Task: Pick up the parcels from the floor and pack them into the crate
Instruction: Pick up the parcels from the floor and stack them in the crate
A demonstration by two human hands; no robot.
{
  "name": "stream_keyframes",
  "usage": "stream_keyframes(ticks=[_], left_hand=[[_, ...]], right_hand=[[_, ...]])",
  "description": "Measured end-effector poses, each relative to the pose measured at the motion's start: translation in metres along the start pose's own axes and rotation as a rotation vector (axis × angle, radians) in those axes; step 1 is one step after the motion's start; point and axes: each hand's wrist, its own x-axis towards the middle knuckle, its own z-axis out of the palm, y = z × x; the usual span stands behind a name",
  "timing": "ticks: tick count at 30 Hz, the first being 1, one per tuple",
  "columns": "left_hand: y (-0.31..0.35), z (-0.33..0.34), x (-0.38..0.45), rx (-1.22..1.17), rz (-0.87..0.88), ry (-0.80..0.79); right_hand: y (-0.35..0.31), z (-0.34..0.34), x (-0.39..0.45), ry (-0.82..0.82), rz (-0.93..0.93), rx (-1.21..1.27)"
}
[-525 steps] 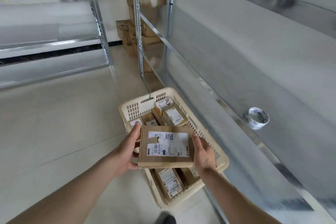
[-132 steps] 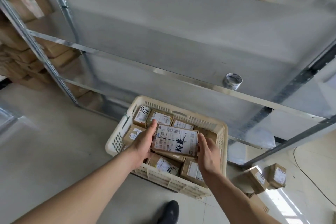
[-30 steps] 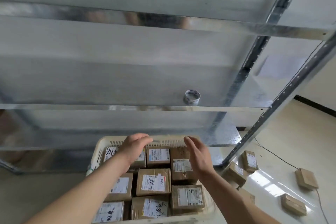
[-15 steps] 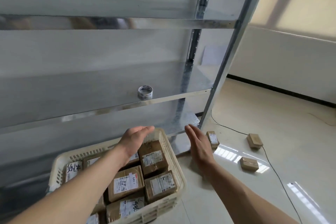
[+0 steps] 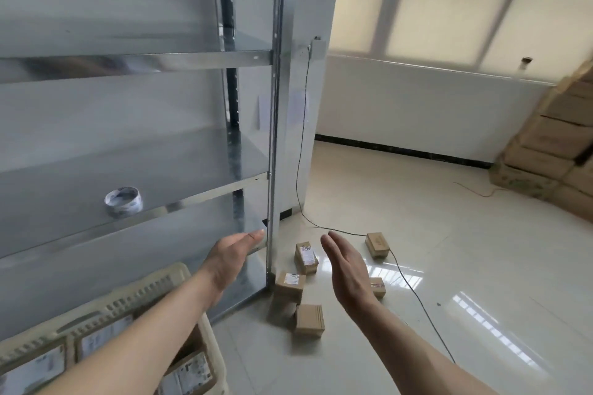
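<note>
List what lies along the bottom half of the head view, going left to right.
Crate → roll of tape on the shelf → left hand → shelf upright → labelled parcel → right hand → far parcel by the cable → stacked cartons.

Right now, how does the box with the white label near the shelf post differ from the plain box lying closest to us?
The labelled box shows a white shipping sticker on top; the plain box shows only bare ribbed cardboard. The labelled box lies farther off, between the two open hands; the plain box lies nearer, below them. Both are small brown cardboard parcels on the floor, not yet picked up.
</note>
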Motion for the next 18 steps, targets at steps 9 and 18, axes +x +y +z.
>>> stream_keyframes(ticks=[9, 18], left_hand=[[0.047, 0.117, 0.038, 0.058, 0.013, -0.043], [0.07, 0.197, 0.1, 0.136, 0.042, -0.141]], right_hand=[[0.029, -0.108, 0.054, 0.057, 0.028, 0.058], [0.042, -0.17, 0.1, 0.128, 0.064, 0.09]])
